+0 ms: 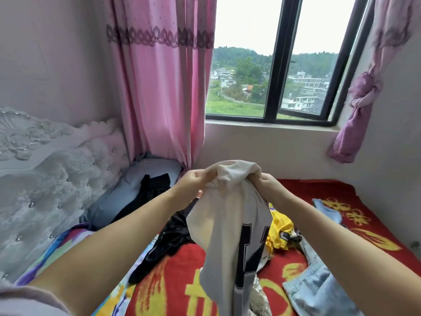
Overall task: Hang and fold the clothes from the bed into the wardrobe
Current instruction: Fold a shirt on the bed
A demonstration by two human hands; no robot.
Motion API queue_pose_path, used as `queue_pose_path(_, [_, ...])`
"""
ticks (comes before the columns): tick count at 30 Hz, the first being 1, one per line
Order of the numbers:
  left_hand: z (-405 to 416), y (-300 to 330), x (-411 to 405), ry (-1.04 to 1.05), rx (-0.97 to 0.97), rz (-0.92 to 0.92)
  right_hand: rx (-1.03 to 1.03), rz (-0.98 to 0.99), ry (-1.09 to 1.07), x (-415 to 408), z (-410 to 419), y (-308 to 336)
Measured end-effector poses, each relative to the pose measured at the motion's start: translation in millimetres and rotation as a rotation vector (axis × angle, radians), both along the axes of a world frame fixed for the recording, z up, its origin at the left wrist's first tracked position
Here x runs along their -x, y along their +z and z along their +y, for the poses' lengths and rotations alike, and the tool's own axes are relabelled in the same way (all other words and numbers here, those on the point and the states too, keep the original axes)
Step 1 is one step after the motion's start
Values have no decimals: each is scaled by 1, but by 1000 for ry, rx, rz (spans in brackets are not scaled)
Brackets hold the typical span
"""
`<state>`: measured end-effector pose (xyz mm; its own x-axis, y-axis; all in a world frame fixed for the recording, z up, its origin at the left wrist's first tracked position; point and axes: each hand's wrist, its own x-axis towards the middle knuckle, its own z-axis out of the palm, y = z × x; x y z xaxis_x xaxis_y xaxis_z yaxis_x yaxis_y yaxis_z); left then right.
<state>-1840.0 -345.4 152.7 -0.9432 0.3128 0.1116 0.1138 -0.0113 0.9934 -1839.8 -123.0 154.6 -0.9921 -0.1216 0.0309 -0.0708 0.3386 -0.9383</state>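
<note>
My left hand point(193, 181) and right hand point(265, 182), each grip pinched on the white shirt point(230, 215), held up over the bed point(182, 258). Soft, light, floppy; best taken at shoulders.

Home bedroom, bed point(319, 192), tufted headboard point(57, 169), pink curtains point(159, 87)

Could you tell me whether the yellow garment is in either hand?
No, the yellow garment lies on the bed while both hands grip the white shirt.
</note>
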Motion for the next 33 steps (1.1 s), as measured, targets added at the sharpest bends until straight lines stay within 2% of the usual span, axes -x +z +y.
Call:
queue_pose_path(3, [5,21,6,181,-17,119,-102,-85,145,-6,11,2])
queue_pose_path(6, [22,36,4,71,192,184,33,-64,334,-17,6,13])
queue_pose_path(8, [34,37,1,-50,223,70,-6,-31,421,-22,-9,22])
queue_pose_path(10, [42,36,-1,-152,147,-49,-136,84,355,-23,-17,27])
queue_pose_path(12, [39,36,-2,-211,137,-80,-208,203,201,-19,-17,32])
queue_pose_path(16, [14,39,-1,-225,416,-42,-76,292,-122,-8,1,49])
queue_pose_path(19, [-5,35,3,43,615,69,-151,395,-302,4,25,64])
queue_pose_path(23, [-32,38,15,378,533,147,-498,417,-363,9,49,56])
queue_pose_path(25, [-38,43,18,491,561,248,-648,370,-346,10,51,49])
queue_pose_path(27, [-37,48,18,567,566,334,-773,225,-314,10,48,47])
queue_pose_path(30, [-36,52,17,563,358,311,-998,-88,-116,6,38,51])
queue_pose_path(31, [-37,52,17,547,307,283,-988,-145,-56,3,37,54])
queue_pose_path(32, [-40,51,18,532,279,258,-876,-166,-23,1,39,56])
queue_pose_path(33, [-44,50,19,518,265,239,-675,-158,-19,1,43,57])
